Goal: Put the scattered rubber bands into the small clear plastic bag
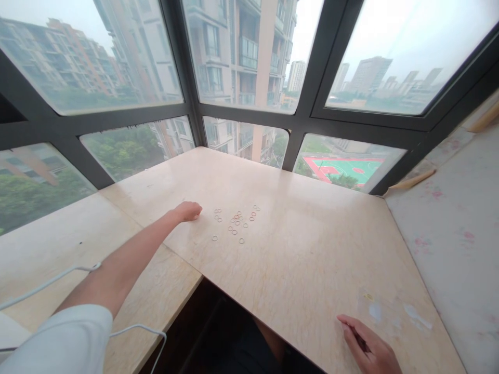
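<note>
Roughly at the middle of the pale beige marble-patterned tabletop [312,259], a scatter of small thin rings [236,222], some silvery and a few reddish, is laid flat on the stone, the rings mostly apart from one another. Just to the left of the scatter, the left hand [188,211] is stretched far forward with the arm extended; its fingers are curled under into a loose fist and it is rested on the tabletop near the closest rings, without any ring seen to be pinched; whether something is held inside the curl cannot be told. The right hand [368,349] is laid at the near edge of the tabletop, well apart from the rings, its fingers drawn together and a thin dark item seemingly kept between them, too small to be identified. A white short sleeve [66,340] is seen at the lower left, with a thin white cable [47,283] looped across a second beige slab [58,244] set beside the first. Behind the tabletop, a dark-framed bay window [300,117] is seen, with apartment blocks beyond.
</note>
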`<state>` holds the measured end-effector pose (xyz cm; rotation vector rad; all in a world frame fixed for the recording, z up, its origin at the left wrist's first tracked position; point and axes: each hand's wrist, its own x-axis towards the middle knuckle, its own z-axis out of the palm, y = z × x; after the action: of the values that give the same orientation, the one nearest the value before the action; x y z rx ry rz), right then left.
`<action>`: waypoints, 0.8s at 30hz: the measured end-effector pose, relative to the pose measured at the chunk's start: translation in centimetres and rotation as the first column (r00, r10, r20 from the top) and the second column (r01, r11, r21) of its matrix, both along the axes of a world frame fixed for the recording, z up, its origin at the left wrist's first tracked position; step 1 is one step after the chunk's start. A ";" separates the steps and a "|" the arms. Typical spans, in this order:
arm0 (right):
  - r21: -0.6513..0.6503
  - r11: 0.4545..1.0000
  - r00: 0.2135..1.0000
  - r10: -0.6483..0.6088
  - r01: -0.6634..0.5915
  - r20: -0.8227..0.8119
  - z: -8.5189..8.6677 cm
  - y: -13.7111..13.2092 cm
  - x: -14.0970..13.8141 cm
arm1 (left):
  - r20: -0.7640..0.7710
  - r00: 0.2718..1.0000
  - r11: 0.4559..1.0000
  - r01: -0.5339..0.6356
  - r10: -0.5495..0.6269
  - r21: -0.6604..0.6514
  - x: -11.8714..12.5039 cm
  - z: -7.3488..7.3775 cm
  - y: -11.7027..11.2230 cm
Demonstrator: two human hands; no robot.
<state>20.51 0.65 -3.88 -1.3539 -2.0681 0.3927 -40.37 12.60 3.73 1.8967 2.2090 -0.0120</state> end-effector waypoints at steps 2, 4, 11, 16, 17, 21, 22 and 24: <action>-0.006 1.000 1.000 -0.011 0.011 -0.008 -0.3 0.0 0.0 | 0.001 1.000 1.000 0.006 -0.006 -0.016 0.6 0.3 0.2; -0.009 1.000 1.000 -0.014 0.014 -0.018 -0.3 -0.1 0.0 | 0.016 1.000 1.000 0.006 -0.006 -0.015 1.4 0.6 0.4; -0.007 1.000 0.999 0.015 -0.015 -0.034 0.6 -0.1 -0.7 | 0.175 0.977 0.985 0.098 -0.123 0.144 7.8 2.0 1.1; -0.060 0.998 0.998 0.010 -0.014 -0.069 1.7 -0.3 -1.2 | 0.438 0.848 0.934 0.164 -0.298 0.317 17.9 2.2 3.0; -0.072 0.997 0.996 0.006 -0.013 -0.084 1.8 -0.3 -1.3 | 0.497 0.797 0.921 0.183 -0.344 0.343 20.6 2.1 3.3; -0.131 0.991 0.989 -0.002 -0.018 -0.149 2.4 -0.4 -1.4 | 0.620 0.597 0.860 0.320 -0.509 0.398 31.8 1.4 2.8; -0.142 0.990 0.986 -0.003 -0.021 -0.165 2.5 -0.4 -1.3 | 0.631 0.545 0.833 0.370 -0.553 0.412 34.5 1.1 2.4; -0.151 0.988 0.980 -0.001 -0.029 -0.197 2.7 -0.4 -1.2 | 0.640 0.452 0.778 0.456 -0.621 0.433 39.4 0.4 1.4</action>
<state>19.27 0.20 -1.19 -1.3311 -1.9169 0.6768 -0.98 13.97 4.14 2.0794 0.9986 0.7891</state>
